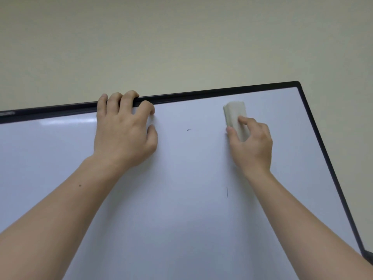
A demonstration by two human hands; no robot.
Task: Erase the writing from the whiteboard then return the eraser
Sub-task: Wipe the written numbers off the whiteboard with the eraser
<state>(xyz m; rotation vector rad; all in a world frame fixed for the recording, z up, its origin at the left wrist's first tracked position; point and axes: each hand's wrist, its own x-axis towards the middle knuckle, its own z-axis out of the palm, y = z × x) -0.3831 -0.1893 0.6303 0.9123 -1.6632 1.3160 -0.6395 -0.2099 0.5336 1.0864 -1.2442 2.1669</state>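
A whiteboard [181, 219] with a black frame [212, 93] fills the lower part of the view. My left hand [123, 134] grips its top edge, fingers hooked over the frame. My right hand [252, 146] presses a pale grey eraser [235, 116] flat against the board near the upper right corner. Two small dark marks show on the board: a short curved stroke [189, 129] between my hands and a short vertical line [226, 193] below my right hand.
A plain beige wall [181, 41] rises behind and above the board. The board's right frame edge [331, 168] slants down to the lower right. A light reflection [68, 121] lies on the board's upper left.
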